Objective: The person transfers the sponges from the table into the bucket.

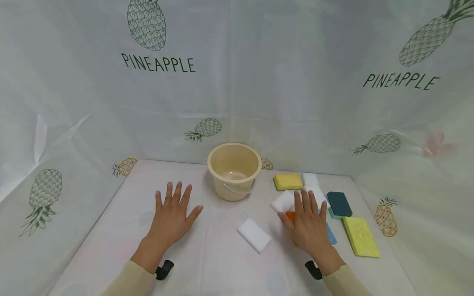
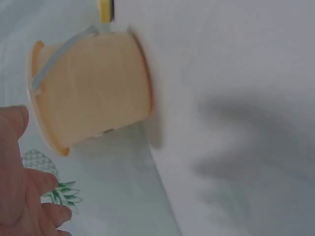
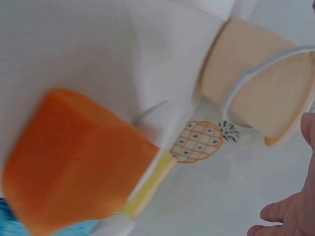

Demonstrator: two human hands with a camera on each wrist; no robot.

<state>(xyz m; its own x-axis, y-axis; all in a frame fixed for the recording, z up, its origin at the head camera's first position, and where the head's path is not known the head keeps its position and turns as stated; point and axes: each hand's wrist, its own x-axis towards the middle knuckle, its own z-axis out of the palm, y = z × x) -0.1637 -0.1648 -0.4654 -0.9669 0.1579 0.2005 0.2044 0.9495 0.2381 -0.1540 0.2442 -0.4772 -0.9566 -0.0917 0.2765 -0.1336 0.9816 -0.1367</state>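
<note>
My left hand (image 1: 171,220) hovers over the left part of the table with its fingers spread, and it holds nothing. My right hand (image 1: 309,226) is likewise spread flat above a group of sponges and holds nothing. Under it, partly hidden, are an orange sponge (image 3: 78,167) and a blue sponge (image 1: 331,235). A white sponge (image 1: 254,235) lies between the two hands. At the back middle stands a beige bucket (image 1: 231,189), upright, its light handle lowered at the front. In the left wrist view, the left fingers are near the bucket (image 2: 93,88) but apart from it.
Behind the right hand lie a yellow sponge (image 1: 288,182) and white sponges (image 1: 284,201). Farther right are a dark green sponge (image 1: 339,204) and a yellow-green sponge (image 1: 361,237). A pineapple-print sheet (image 1: 259,94) hangs behind the table (image 1: 122,230) and along its sides.
</note>
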